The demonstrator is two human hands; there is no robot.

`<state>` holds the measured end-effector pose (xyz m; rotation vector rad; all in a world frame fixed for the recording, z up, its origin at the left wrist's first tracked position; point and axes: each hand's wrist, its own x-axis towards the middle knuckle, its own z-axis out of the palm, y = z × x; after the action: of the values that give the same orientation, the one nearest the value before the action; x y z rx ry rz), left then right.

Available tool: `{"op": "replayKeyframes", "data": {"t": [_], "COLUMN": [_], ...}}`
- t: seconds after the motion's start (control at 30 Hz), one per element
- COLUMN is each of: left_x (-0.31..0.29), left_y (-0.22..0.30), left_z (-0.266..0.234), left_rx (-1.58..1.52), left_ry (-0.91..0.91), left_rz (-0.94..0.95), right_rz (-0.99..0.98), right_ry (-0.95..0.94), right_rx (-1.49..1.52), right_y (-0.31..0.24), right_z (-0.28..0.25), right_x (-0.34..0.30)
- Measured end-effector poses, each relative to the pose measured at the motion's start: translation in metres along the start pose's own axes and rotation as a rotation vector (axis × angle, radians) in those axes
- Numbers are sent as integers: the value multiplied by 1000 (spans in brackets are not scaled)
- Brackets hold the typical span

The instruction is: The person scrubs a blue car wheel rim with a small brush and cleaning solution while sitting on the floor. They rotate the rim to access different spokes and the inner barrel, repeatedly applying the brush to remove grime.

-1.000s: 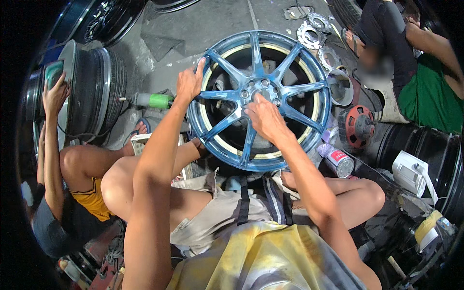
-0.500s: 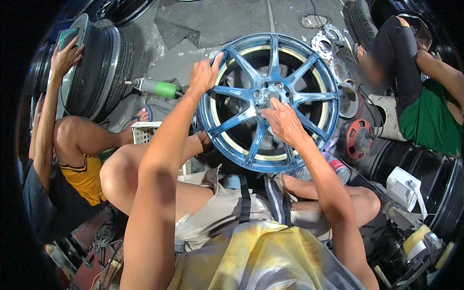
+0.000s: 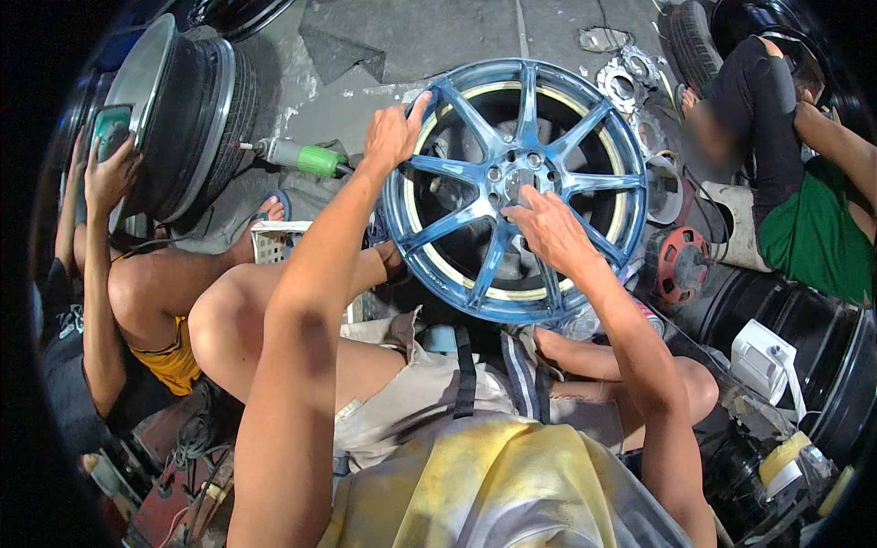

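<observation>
A blue multi-spoke wheel rim point(image 3: 528, 102) with pale worn patches lies in front of my crossed legs, spokes facing up. My left hand point(image 3: 395, 132) is closed round its upper left edge, thumb and fingers on the outer lip. At the centre, my right hand point(image 3: 554, 230) bends its fingers down onto the hub, beside the bolt holes. A dark grey patch shows under those fingertips. Whether it is a thin piece held there or the hub itself, I cannot make out.
A green and grey angle grinder point(image 3: 306, 159) lies left of the rim. A co-worker at left holds a green pad point(image 3: 111, 131) against a wheel point(image 3: 151, 78). Another person sits at right, near a red cable reel point(image 3: 681, 265). A white basket point(image 3: 271, 245) stands by my left knee.
The rim has shifted slightly right, both my hands moving along with it. My right fingers stay on the hub. The co-worker's green pad has moved down the wheel at left.
</observation>
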<state>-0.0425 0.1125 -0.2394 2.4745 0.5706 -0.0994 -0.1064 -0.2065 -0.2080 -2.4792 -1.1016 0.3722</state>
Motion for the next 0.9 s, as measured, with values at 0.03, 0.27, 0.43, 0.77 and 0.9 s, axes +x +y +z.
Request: {"op": "replayKeyframes", "data": {"t": [0.03,0.27,0.43,0.77,0.9], "left_x": [0,4,3,1,2], "left_y": [0,-2,-2,-1,-1], "left_z": [0,1,1,-1,-2], "left_rx": [-8,65,32,22,12], "left_ry": [-10,-35,-54,-59,-63], "left_rz": [-2,-11,-9,-3,-4], "right_rz": [-63,-33,-102,97,218], "right_ry": [85,30,139,383,261], "right_rx": [13,-17,-49,-14,17], "right_y": [-1,-1,3,-8,-13], "right_z": [0,2,5,14,25], "right_x": [1,6,0,24,30]}}
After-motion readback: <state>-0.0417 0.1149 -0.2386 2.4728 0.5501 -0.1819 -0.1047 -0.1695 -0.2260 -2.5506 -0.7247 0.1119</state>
